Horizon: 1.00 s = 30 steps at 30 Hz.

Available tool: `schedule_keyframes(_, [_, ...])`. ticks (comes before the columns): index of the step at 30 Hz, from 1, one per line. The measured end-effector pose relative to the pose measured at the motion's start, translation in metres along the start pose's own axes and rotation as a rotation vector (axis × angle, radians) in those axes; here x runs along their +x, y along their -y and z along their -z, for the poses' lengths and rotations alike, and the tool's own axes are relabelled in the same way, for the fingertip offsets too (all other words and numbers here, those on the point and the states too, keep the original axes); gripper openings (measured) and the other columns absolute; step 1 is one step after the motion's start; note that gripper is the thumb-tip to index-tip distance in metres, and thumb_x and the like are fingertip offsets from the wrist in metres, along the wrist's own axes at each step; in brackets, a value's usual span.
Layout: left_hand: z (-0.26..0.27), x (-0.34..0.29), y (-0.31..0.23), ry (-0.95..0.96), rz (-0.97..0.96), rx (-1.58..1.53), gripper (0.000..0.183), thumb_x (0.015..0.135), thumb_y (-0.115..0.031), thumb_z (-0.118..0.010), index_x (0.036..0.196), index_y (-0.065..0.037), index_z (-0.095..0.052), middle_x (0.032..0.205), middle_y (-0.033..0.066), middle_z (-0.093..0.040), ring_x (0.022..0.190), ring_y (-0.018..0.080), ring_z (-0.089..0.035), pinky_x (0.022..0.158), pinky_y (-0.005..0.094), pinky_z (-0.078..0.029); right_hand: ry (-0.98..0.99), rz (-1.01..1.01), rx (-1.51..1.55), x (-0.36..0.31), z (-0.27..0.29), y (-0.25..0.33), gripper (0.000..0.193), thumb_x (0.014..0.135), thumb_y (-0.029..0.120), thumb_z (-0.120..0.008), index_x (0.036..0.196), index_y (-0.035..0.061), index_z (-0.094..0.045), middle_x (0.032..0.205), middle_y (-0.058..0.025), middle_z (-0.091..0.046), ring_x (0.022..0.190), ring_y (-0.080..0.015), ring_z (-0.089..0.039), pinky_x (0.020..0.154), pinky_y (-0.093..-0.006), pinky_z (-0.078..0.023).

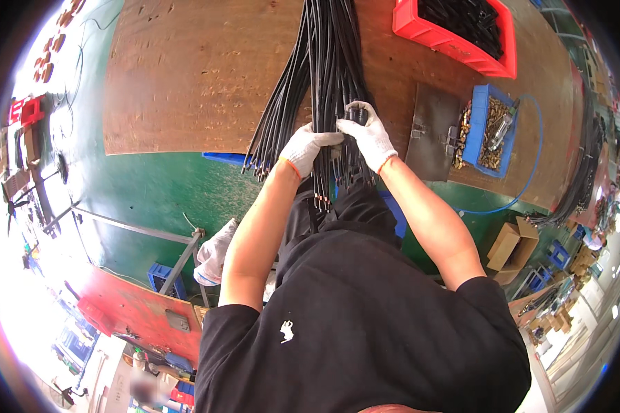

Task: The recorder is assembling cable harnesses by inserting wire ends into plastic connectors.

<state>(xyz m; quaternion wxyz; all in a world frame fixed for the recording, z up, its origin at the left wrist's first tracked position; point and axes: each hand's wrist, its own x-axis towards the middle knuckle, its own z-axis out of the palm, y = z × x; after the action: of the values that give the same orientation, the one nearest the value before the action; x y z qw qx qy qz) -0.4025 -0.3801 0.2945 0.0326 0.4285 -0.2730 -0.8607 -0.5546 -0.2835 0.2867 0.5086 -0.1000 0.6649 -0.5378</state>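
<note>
Gripping the black cables (334,62), my left hand (306,147), in a white glove, lies across their near part with its thumb pointing right; its fingertips are hidden from me. Just beside it, also gloved, my right hand (373,141) is closed on some short black pieces (357,114) over the same cables; I cannot tell whether these are loose or fitted to the strands. Beneath the cables is a wooden table (186,82), and their coppery tips (322,203) fan out past its near edge, toward my lap. Right of the cables and farther off stands a red bin (448,49) full of black parts. Nearer on that side lie a dark metal plate (432,131), then a blue bin (474,134) of brass-coloured fittings (490,157) with a silver tool (504,127) on top.
</note>
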Motion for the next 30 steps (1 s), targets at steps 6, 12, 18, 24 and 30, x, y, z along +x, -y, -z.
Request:
schedule_keyframes(6, [0.007, 0.007, 0.006, 0.003, 0.039, -0.018, 0.02, 0.093, -0.009, -0.075, 0.111, -0.002, -0.071, 0.088, 0.0083, -0.073, 0.069, 0.017, -0.068, 0.065, 0.0319, -0.058, -0.152, 0.056, -0.191, -0.001, 0.0, -0.02, 0.047, 0.082, 0.019, -0.089, 0.121, 0.0131, -0.064, 0.101, -0.0017, -0.067, 0.094, -0.0127, -0.062, 0.087, -0.0317, -0.053])
schedule_keyframes(12, [0.009, 0.01, 0.008, -0.099, 0.125, -0.114, 0.014, 0.097, -0.01, -0.068, 0.104, 0.001, -0.07, 0.087, 0.0116, -0.072, 0.073, 0.0247, -0.073, 0.068, 0.0379, -0.063, -0.13, 0.0, -0.083, -0.017, 0.006, -0.002, 0.043, 0.084, 0.005, -0.087, 0.121, 0.0106, -0.065, 0.101, 0.0025, -0.063, 0.093, -0.0091, -0.061, 0.085, -0.0263, -0.053])
schedule_keyframes(18, [0.013, 0.009, 0.003, -0.077, 0.105, 0.013, 0.014, 0.093, -0.014, -0.073, 0.095, 0.0, -0.069, 0.084, 0.0116, -0.071, 0.074, 0.0277, -0.075, 0.07, 0.0439, -0.066, 0.131, -0.009, -0.083, -0.06, 0.051, -0.02, 0.042, 0.081, 0.01, -0.088, 0.118, 0.0102, -0.066, 0.105, 0.0021, -0.061, 0.093, -0.0084, -0.059, 0.086, -0.0274, -0.053])
schedule_keyframes(24, [0.008, 0.015, 0.005, 0.006, 0.155, 0.028, 0.013, 0.09, -0.011, -0.075, 0.098, -0.001, -0.071, 0.088, 0.0114, -0.075, 0.076, 0.0255, -0.076, 0.069, 0.0412, -0.065, 0.307, 0.026, -0.222, -0.111, 0.071, -0.039, 0.049, 0.08, 0.011, -0.092, 0.12, 0.0121, -0.063, 0.107, 0.0042, -0.059, 0.105, -0.0093, -0.055, 0.098, -0.0285, -0.047])
schedule_keyframes(30, [-0.011, 0.013, 0.013, -0.079, 0.083, 0.067, 0.014, 0.089, -0.011, -0.075, 0.1, -0.002, -0.073, 0.082, 0.0061, -0.072, 0.067, 0.0185, -0.069, 0.061, 0.0354, -0.059, 0.37, -0.039, -0.161, -0.141, 0.08, -0.044, 0.047, 0.082, 0.006, -0.089, 0.12, 0.0133, -0.062, 0.105, 0.0049, -0.056, 0.104, -0.0091, -0.053, 0.095, -0.0281, -0.047])
